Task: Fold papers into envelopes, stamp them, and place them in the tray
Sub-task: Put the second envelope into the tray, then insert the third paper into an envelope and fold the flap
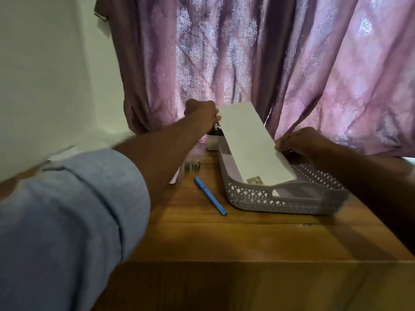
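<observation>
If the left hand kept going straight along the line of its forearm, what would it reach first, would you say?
Most likely the pink curtain just behind it. The left hand is closed over a small bottle; depth is hard to judge.

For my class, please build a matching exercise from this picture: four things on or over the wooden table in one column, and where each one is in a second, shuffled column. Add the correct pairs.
Things
1. blue pen
2. white envelope
3. grey tray
4. dark bottle

Places
A. tilted over the tray, pinched at its right edge by the right hand
B. at the far edge, under the closed left hand
C. flat on the wood, left of the tray
D. on the table's right side, near the curtain

Pairs: 1-C, 2-A, 3-D, 4-B
</observation>
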Tool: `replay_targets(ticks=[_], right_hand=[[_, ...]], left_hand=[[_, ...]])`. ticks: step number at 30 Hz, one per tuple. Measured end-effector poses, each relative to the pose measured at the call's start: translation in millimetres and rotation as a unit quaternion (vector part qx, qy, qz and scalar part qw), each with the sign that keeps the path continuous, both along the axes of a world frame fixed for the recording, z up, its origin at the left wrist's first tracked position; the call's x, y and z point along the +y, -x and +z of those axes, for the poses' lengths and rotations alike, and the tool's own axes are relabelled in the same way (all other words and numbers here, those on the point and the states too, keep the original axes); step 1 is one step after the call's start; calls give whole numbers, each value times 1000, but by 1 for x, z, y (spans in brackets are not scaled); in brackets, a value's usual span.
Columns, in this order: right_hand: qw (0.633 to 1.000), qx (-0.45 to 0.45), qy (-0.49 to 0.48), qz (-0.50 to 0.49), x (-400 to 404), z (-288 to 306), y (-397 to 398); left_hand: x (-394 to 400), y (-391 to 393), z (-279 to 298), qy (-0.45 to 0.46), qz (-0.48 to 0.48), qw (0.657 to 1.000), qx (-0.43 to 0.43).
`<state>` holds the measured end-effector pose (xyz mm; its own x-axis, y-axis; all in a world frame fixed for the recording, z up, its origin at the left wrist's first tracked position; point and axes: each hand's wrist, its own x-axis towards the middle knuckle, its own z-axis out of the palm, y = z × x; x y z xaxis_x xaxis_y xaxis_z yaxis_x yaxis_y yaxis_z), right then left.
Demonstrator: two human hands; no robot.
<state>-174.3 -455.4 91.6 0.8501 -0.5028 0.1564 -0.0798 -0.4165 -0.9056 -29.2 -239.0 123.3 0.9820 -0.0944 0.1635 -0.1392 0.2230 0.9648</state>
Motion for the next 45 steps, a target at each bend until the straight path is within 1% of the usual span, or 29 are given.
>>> replay_targets(ticks=[1, 3, 4, 6, 8, 9, 10, 11, 15, 18, 21, 23, 27, 31, 32, 33, 34, 36, 37, 38, 40, 42, 43, 45], right_hand=[[999, 39, 1, 8, -4, -4, -1], [992, 126, 19, 23, -13, -9, -4], [984, 173, 32, 34, -18, -11, -6], [965, 248, 64, 61, -21, -14, -9], [951, 284, 83, 83, -19, -18, -11], [950, 289, 83, 86, -18, -22, -14], [949, 290, 87, 84, -16, -24, -16], [950, 288, 94, 80, -15, -26, -19], [937, 300, 160, 77, -5, -26, -26], [922, 313, 213, 78, 6, -22, -30], [920, 313, 225, 73, 17, -18, -35], [911, 337, 223, 86, 23, -14, -37], [900, 364, 226, 81, 33, -9, -35], [894, 387, 218, 58, 45, -4, -28], [896, 378, 227, 48, 48, -3, -25], [901, 345, 261, 34, 52, 1, -23], [901, 293, 320, 15, 57, 5, -21], [874, 165, 455, -45, 72, 14, -22], [863, 106, 488, -75, 83, 19, -24], [864, 51, 494, -81, 95, 22, -27], [883, -45, 464, -54, 128, 20, -36], [891, -114, 438, -14, 167, 11, -43], [895, -141, 422, 9, 188, 6, -47], [903, -150, 400, 43, 228, -10, -62]], left_hand=[[-9, -5, -8, -74, 40, 996, -25], [-26, -10, -18, -187, 114, 975, -24], [-33, -10, -24, -252, 126, 959, -36], [-42, -13, -35, -358, 155, 916, -98], [-45, -12, -45, -444, 164, 863, -177], [-46, -10, -48, -465, 161, 846, -207], [-46, -9, -49, -473, 156, 837, -228], [-45, -7, -49, -468, 150, 839, -236], [-30, 3, -62, -375, 136, 891, -217], [-20, 18, -79, -343, 112, 900, -243], [-17, 19, -80, -311, 99, 908, -264], [-20, 22, -80, -313, 85, 912, -252], [-18, 19, -87, -270, 61, 936, -218], [-14, 20, -85, -255, 71, 936, -232], [-12, 21, -84, -252, 80, 934, -241], [-8, 23, -82, -249, 93, 930, -253], [-1, 25, -81, -252, 111, 922, -273], [16, 35, -83, -287, 148, 884, -337], [25, 42, -86, -305, 153, 864, -371], [36, 50, -89, -318, 147, 849, -396], [69, 55, -91, -348, 150, 816, -437], [107, 44, -85, -386, 185, 777, -462], [127, 35, -82, -410, 201, 766, -453], [172, 16, -84, -461, 231, 754, -406]])
